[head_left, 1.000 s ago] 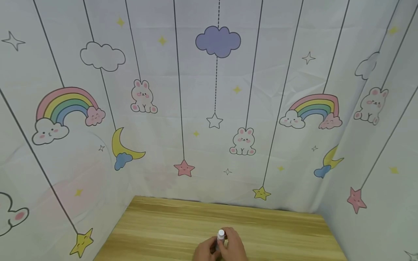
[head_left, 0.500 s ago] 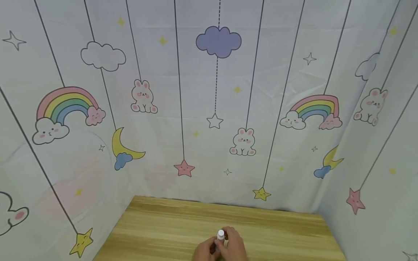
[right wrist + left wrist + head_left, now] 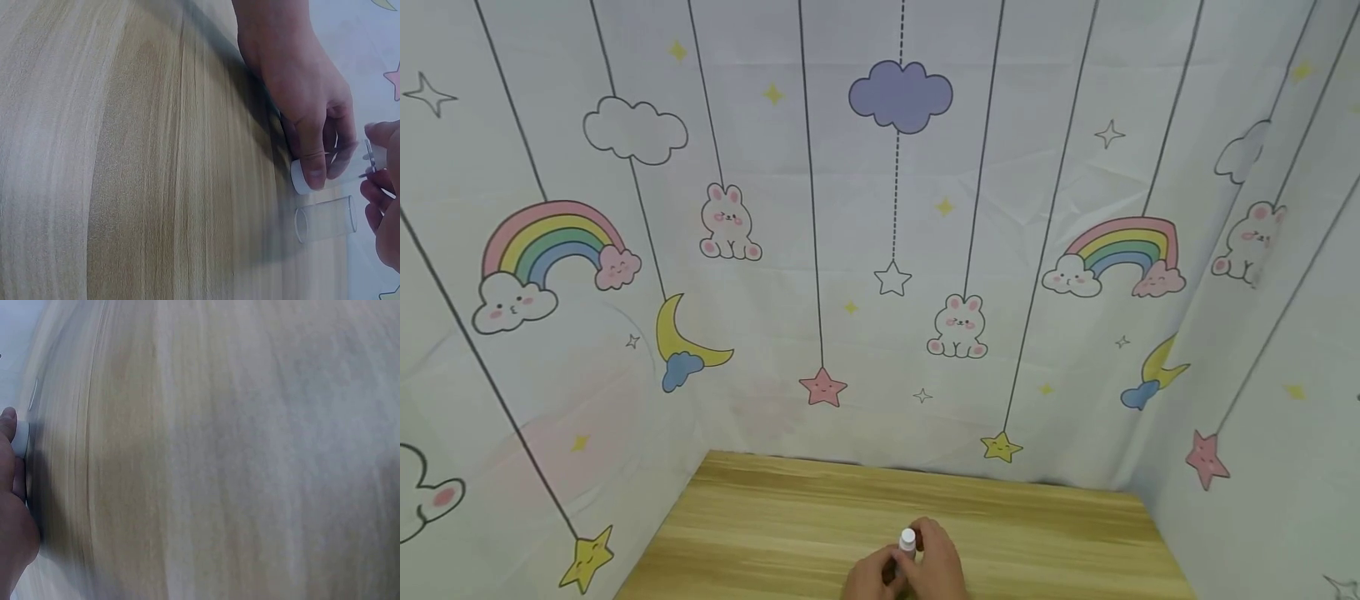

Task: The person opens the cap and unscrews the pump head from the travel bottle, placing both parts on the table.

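A small clear cylindrical bottle point(image 3: 907, 540) with a white cap stands upright between both hands at the bottom of the head view. My left hand point(image 3: 869, 575) grips its lower part; in the right wrist view, that hand's thumb point(image 3: 312, 162) lies along the body just above a white base point(image 3: 300, 177). At the upper end, my right hand point(image 3: 938, 567) holds the bottle near the cap, where thin dark lines show. Beside it on the table is a clear open tube point(image 3: 326, 219). From the left wrist, only part of the left hand point(image 3: 12, 512) and a white piece point(image 3: 21, 439) appear.
The wood-grain table point(image 3: 775, 517) has white cloth point(image 3: 865, 208) behind it and at both sides. Rainbows, rabbits, stars and clouds are printed on the cloth.
Both hands stay on the bottle in almost the same place. The right hand's fingers shift very slightly around the upper end.
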A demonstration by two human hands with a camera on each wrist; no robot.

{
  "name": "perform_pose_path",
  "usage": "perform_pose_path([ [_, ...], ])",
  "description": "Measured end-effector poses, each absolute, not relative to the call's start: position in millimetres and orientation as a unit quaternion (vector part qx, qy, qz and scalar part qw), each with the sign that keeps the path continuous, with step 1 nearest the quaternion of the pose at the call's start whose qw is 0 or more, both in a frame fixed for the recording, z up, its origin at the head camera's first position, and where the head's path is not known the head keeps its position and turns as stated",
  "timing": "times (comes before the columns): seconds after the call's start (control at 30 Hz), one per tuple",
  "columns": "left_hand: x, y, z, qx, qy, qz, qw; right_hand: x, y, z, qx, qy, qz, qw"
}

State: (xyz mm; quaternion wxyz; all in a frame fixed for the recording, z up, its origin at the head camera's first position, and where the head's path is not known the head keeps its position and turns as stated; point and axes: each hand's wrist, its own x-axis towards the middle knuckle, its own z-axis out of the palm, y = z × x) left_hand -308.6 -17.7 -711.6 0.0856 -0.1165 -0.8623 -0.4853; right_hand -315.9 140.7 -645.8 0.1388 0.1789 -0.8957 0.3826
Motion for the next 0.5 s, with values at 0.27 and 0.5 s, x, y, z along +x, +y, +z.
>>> perform_pose_path([
  [0.27, -308.7, -19.2, -710.9, -0.117, -0.862, -0.487, 0.076, -315.2, 142.0, -642.8, 0.170, -0.896, 0.394, 0.112],
  [0.5, -308.1, -19.9, -711.6, -0.133, -0.856, -0.492, 0.079, -313.6, 142.9, -638.8, 0.171, -0.896, 0.399, 0.090],
])
